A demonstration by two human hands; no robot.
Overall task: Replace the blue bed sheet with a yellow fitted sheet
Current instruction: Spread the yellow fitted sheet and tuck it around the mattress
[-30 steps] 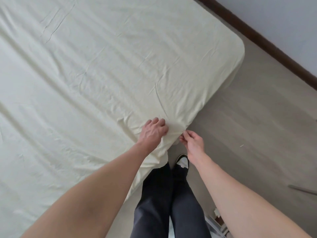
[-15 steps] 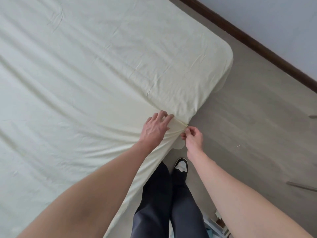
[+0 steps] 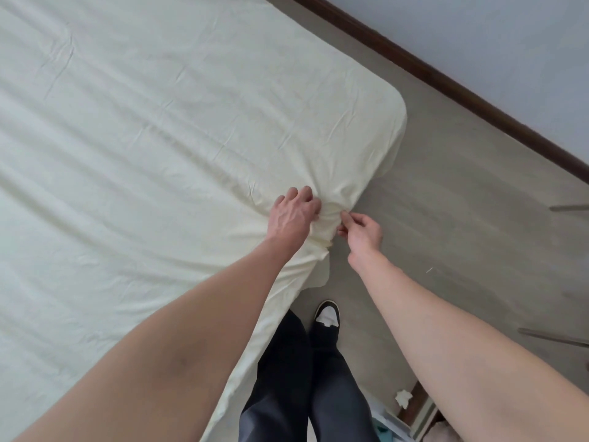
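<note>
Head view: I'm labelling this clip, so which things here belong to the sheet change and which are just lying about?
In the job: yellow fitted sheet; left hand pressing it; right hand pinching its edge.

Lying about: crumpled white paper; floor; baseboard.

Bare floor (image 3: 446, 218) lies open beside the sheeted mattress (image 3: 159, 154).
</note>
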